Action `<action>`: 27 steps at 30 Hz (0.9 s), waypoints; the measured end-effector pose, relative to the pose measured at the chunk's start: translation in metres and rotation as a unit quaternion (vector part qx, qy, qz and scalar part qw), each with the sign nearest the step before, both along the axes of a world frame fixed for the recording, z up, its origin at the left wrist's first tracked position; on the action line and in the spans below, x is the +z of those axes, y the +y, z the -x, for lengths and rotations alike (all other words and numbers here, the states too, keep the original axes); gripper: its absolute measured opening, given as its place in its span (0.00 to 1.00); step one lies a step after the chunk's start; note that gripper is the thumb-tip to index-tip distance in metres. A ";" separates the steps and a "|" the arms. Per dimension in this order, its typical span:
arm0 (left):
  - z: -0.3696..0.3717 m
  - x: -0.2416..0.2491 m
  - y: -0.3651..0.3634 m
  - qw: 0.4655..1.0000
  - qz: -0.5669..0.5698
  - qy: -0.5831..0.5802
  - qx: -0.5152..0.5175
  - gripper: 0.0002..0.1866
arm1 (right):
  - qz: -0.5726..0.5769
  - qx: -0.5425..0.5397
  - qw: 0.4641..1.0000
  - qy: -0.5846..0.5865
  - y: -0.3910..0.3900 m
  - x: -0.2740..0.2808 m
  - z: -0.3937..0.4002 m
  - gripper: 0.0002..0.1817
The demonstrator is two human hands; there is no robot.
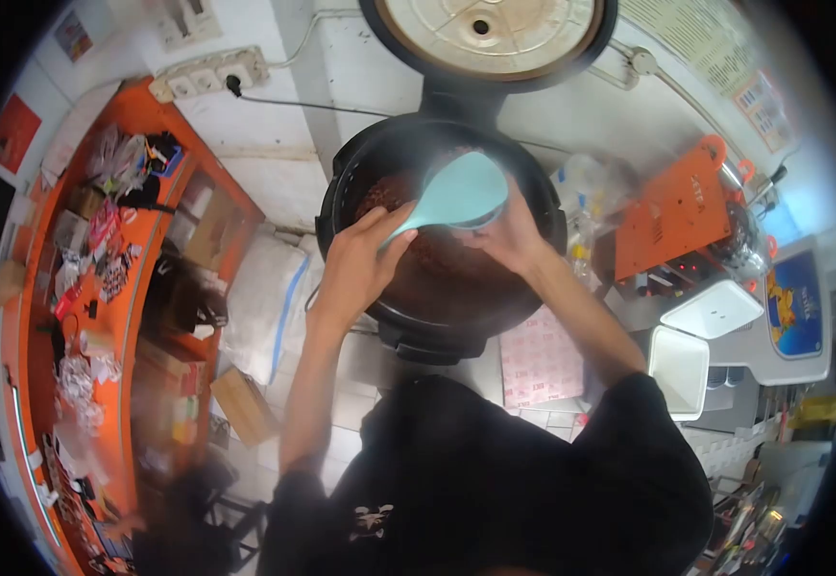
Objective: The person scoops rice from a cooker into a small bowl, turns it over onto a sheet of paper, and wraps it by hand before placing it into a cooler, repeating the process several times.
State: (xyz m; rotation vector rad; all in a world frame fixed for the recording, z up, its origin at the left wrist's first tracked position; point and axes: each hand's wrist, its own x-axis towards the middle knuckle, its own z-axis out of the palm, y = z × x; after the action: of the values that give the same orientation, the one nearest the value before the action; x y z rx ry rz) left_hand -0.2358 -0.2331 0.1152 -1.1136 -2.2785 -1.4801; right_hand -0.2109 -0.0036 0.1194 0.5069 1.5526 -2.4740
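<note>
My left hand [355, 254] grips the handle of a turquoise rice paddle [468, 189], its broad, rounded head raised over the pot. My right hand [514, 235] is closed under and beside the paddle's head. A pale curved rim shows there, but the paddle hides most of what the right hand holds. Below both hands stands a large black electric cooker [418, 331] with a mass of reddish-brown grains [384, 192] inside. Its lid [485, 38] is tipped back, and a steamy haze hangs over the pot.
On the left, an orange shelf unit [154, 240] holds bags and small goods. A white sack [264, 298] and a cardboard box [243, 408] lie on the floor. To the right are an orange machine [672, 216], white containers [679, 374] and a pink patterned box [538, 360]. A power strip [208, 75] hangs on the wall.
</note>
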 end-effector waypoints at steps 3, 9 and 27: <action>0.004 0.020 0.010 0.998 0.065 -0.012 -0.014 0.17 | 0.138 -0.008 0.989 0.059 0.011 -0.021 -0.002 0.32; 0.001 0.019 0.027 0.993 0.093 -0.003 -0.070 0.15 | 0.187 -0.090 0.976 0.070 0.011 -0.034 -0.011 0.29; -0.016 0.001 0.030 0.995 0.099 0.006 0.034 0.12 | 0.188 -0.070 0.978 0.052 0.007 -0.037 -0.041 0.28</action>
State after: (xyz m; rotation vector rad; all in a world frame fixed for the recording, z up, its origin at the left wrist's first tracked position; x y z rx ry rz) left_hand -0.2197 -0.2031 0.1162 -1.0795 -2.4719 -1.2421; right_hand -0.1703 0.0031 0.0825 0.4405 1.0684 -2.8509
